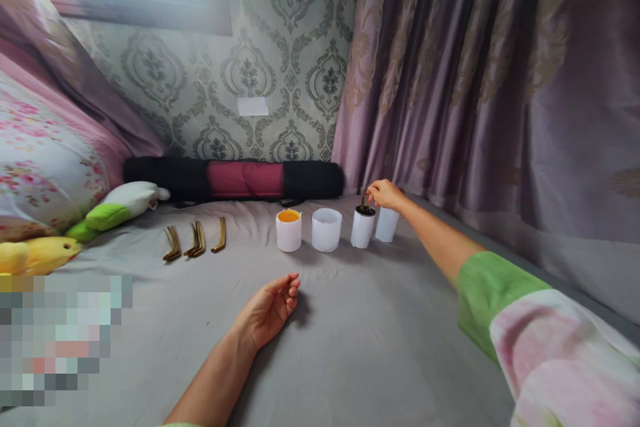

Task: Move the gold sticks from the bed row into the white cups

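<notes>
My right hand [386,193] is over the two right-hand white cups, its fingers pinched on a slim brown stick [363,198]. The stick points down into a white cup with a dark inside [363,230]. Beside it stands another white cup [386,227], partly hidden by my hand, with brown tips showing at its rim. My left hand [270,312] rests palm up on the grey sheet, fingers loosely curled and nothing in them. Nearest to it are a white cup with an orange inside [289,233] and a translucent white cup [327,232].
Three small bundles of bent gold-brown sticks, left [172,244], middle [197,240] and right [220,235], lie on the grey sheet [360,347]. A black and maroon roll [245,179] lies along the wall. Plush toys [120,205] are at left; a curtain [450,80] hangs at right.
</notes>
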A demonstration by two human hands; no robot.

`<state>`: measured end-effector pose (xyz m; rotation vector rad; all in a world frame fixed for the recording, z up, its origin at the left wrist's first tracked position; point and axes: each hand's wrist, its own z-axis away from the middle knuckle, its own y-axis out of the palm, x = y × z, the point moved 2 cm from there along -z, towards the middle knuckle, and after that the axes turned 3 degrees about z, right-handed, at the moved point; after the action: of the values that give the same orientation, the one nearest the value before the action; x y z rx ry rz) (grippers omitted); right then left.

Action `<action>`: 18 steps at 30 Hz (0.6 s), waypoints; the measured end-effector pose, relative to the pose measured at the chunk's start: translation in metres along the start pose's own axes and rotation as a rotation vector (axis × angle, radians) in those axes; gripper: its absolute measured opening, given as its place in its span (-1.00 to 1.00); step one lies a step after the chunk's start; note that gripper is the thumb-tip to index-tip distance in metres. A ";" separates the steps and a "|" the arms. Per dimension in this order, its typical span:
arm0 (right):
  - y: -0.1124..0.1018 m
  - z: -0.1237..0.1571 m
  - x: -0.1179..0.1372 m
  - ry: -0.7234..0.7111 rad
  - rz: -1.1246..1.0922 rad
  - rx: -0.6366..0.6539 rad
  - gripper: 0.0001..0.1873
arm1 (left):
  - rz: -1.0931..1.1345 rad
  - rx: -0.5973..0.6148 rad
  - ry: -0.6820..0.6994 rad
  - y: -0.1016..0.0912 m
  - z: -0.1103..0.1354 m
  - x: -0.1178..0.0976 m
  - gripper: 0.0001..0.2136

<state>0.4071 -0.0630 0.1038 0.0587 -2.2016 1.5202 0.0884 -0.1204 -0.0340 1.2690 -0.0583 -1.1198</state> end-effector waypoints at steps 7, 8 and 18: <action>0.003 0.000 -0.003 0.019 -0.028 0.013 -0.77 | 0.004 -0.004 0.002 0.001 0.000 0.000 -0.92; 0.004 -0.001 -0.004 0.019 -0.031 0.015 -0.77 | 0.005 -0.003 0.002 0.001 0.000 0.000 -0.92; 0.011 -0.003 -0.006 0.018 -0.051 0.043 -0.77 | 0.001 0.002 -0.001 0.001 0.000 0.000 -0.92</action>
<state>0.4103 -0.0574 0.0930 0.1128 -2.1372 1.5342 0.0890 -0.1210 -0.0333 1.2702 -0.0603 -1.1198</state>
